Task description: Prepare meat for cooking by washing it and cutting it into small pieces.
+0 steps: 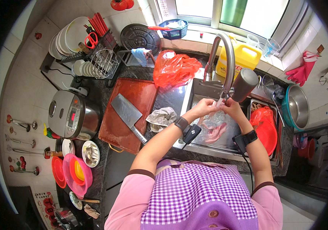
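Observation:
My left hand (205, 107) and my right hand (230, 107) meet over the left sink basin (198, 95), right below the tip of the curved metal faucet (230, 60). Water (219, 102) runs down between them. Their fingers are bent close together, and whatever they may pinch is too small to make out. Beneath lies a piece of raw pinkish meat (216, 132), with glossy clear plastic or water about it. Dark straps with small black boxes sit on both wrists.
A cleaver (127, 110) lies on a wooden cutting board (120, 138) at left, beside a crumpled cloth (161, 118). Behind are a red plastic bag (174, 67) and a yellow jug (240, 57). The right basin holds a red colander (265, 141). A dark cylinder (246, 83) hangs beside the faucet.

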The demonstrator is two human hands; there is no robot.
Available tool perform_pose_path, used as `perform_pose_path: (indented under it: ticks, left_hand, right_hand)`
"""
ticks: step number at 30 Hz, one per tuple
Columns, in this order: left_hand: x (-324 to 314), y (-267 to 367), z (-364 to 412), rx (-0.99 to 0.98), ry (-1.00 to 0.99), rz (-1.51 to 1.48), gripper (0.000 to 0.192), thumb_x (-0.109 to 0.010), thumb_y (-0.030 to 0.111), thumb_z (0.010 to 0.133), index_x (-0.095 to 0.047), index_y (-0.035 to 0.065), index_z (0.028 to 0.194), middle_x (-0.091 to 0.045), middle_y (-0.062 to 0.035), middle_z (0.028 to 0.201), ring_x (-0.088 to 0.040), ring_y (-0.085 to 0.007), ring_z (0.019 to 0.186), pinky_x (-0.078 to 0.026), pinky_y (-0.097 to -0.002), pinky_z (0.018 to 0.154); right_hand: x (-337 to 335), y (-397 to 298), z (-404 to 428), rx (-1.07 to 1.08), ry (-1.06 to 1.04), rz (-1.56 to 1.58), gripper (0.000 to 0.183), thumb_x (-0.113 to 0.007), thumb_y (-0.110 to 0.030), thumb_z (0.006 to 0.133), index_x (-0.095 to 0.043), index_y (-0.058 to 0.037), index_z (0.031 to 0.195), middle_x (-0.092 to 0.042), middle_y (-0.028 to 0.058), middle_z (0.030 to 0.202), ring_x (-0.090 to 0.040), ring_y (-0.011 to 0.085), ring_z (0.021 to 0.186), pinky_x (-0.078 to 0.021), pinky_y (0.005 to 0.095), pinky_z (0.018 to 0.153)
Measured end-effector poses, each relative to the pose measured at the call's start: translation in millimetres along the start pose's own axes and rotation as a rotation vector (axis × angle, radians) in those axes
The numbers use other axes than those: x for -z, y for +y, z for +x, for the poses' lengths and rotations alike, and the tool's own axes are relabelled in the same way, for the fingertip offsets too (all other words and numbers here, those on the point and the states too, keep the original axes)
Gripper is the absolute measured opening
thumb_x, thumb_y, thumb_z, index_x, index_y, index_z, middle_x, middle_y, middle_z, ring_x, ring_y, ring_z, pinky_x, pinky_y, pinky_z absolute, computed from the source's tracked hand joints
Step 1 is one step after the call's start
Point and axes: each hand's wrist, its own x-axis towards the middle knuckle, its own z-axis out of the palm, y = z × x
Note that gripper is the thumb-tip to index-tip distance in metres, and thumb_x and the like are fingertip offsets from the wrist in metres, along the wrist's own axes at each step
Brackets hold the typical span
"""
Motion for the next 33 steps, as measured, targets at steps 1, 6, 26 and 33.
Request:
perform_pose_path:
  ticks: [1, 6, 26, 33]
  left_hand:
    - [1.1, -3.5, 0.9, 0.0, 0.002, 0.001, 0.017, -0.061, 0.023, 0.08, -0.06, 0.0057, 0.082, -0.055, 0.0043, 0.066, -0.048, -0.0042, 0.058, -0.039, -0.0186, 0.053]
    - [4.8, -1.2, 2.1, -0.001, 0.083, -0.072, 0.013, -0.06, 0.016, 0.079, -0.059, 0.0034, 0.075, -0.053, 0.0033, 0.065, -0.046, -0.0045, 0.059, -0.04, -0.0209, 0.053]
    - [13.5, -5.7, -11.3, 0.082, -0.015, -0.109, 0.023, -0.057, 0.029, 0.083, -0.058, 0.0067, 0.09, -0.054, 0.0022, 0.069, -0.048, -0.0048, 0.057, -0.043, -0.0201, 0.046]
    - [1.6, 16.4, -11.3, 0.072, -0.055, 0.041, 0.023, -0.057, 0.026, 0.082, -0.062, 0.0043, 0.079, -0.057, 0.0011, 0.069, -0.048, -0.0053, 0.055, -0.04, -0.0197, 0.048]
  right_hand:
    - [-1.3, 0.9, 0.9, 0.009, 0.023, -0.043, 0.007, -0.058, -0.006, 0.076, -0.052, -0.004, 0.077, -0.05, -0.0016, 0.066, -0.046, 0.0043, 0.055, -0.0357, 0.0199, 0.046]
    - [-1.2, 17.2, 7.9, -0.084, 0.142, 0.193, 0.01, -0.057, -0.006, 0.077, -0.053, -0.0033, 0.085, -0.052, -0.0006, 0.067, -0.048, 0.0069, 0.056, -0.0385, 0.021, 0.048]
    - [-13.0, 27.9, 5.6, -0.162, -0.068, 0.561, 0.015, -0.054, -0.013, 0.083, -0.058, -0.0028, 0.093, -0.056, -0.0013, 0.078, -0.05, 0.0066, 0.066, -0.0411, 0.0198, 0.058]
    - [-13.5, 16.6, 8.6, -0.167, 0.111, 0.082, 0.012, -0.05, -0.009, 0.082, -0.058, -0.0028, 0.088, -0.055, -0.0017, 0.074, -0.051, 0.0056, 0.066, -0.0416, 0.0185, 0.059]
